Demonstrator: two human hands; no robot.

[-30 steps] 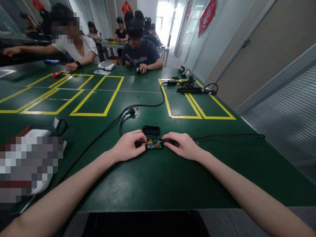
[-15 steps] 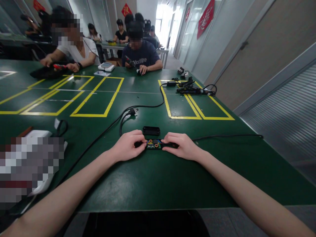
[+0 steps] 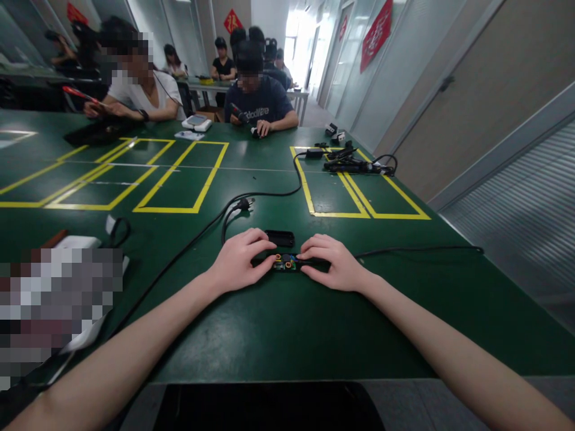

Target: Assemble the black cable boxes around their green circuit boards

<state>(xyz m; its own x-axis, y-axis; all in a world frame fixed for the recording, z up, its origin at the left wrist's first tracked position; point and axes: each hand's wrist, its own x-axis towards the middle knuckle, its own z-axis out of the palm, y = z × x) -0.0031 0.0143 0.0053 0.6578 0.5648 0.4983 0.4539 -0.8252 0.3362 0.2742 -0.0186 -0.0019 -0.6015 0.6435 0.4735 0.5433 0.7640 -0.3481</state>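
Observation:
An opened power adapter [image 3: 287, 263] lies in front of me, its circuit board and copper-wound coils showing in the lower case half. My left hand [image 3: 245, 260] is at its left end, the thumb against the board's edge and the fingers curled over the far side. At the other end, my right hand [image 3: 330, 262] pinches the case where a black cable joins it. The detached black cover [image 3: 279, 238] rests just beyond the board, hollow side up, close to my left fingertips. My palms hide part of both cable ends.
A black power cord [image 3: 179, 254] runs along my left, near a plug [image 3: 244, 205]. Another black cable [image 3: 417, 249] stretches right. Bundled cables and adapters [image 3: 345, 160] lie at the far right. A blurred-out stack [image 3: 58, 299] sits at left. Two people work across the green table [image 3: 251, 335].
My left index finger has lifted and shifted toward the cover, while its thumb stays by the board. My right hand keeps its hold. Across the table, a person has raised a red tool.

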